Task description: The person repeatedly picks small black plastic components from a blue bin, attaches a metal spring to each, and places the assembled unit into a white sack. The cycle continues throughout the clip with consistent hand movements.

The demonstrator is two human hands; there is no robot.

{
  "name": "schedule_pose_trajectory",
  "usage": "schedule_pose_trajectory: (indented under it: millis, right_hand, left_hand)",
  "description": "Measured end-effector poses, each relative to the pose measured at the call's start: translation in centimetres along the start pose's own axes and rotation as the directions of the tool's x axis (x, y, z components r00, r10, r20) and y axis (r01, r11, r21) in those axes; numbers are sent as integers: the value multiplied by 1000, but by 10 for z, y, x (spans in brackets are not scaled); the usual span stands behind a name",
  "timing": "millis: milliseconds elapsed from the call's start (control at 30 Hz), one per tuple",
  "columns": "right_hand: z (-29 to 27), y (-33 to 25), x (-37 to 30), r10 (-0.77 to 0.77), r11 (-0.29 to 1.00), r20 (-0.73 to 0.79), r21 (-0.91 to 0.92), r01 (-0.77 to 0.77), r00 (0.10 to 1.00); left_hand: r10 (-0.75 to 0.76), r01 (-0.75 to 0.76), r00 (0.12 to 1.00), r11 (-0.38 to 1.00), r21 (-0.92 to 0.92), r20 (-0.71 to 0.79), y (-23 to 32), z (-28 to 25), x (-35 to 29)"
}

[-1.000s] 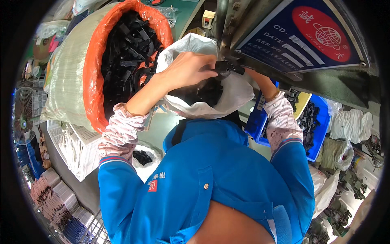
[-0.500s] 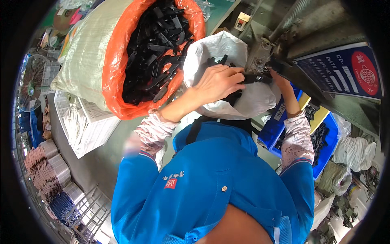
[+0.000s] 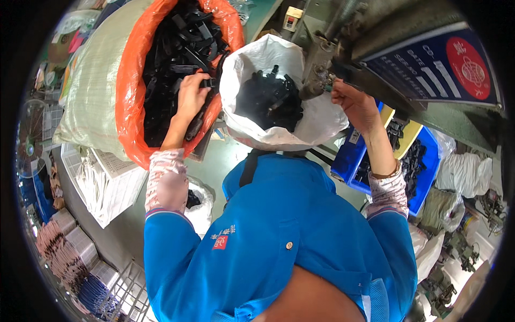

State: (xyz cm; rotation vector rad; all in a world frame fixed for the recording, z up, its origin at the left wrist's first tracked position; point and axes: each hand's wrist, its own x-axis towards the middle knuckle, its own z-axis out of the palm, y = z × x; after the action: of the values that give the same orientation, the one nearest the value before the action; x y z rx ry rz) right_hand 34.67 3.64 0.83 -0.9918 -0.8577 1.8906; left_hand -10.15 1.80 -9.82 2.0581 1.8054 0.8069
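Note:
My left hand is over a large sack with an orange plastic liner, among many long black parts. Its fingers are closed on one black part at the heap's right side. Beside the metal machine head, my right hand is raised with thumb and fingers pinched together. What it holds, if anything, is too small to make out. Between my hands stands an open white bag with a pile of black parts inside.
Blue bins of small black pieces stand beside my right forearm. A dark blue plate is fixed to the machine at upper right. White crates and a fan are on the left. A small white bag lies below my left forearm.
My left hand has let go of a black part over the white bag and moved left into the orange-lined sack, onto another. My right hand has come out from behind the machine head.

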Motion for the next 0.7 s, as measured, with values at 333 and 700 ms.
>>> schedule_pose_trajectory:
  millis: [333,700]
  right_hand:
    - [37,-16,4,12,993,-20,-117,-14,1000]
    - [23,67,-142,-229,837,-159,-535,111,960]
  left_hand:
    - [-328,-60,861,693,-719,-388,66,-69,-2]
    - [-145,358,906,-238,-903,397,241,19,-47]
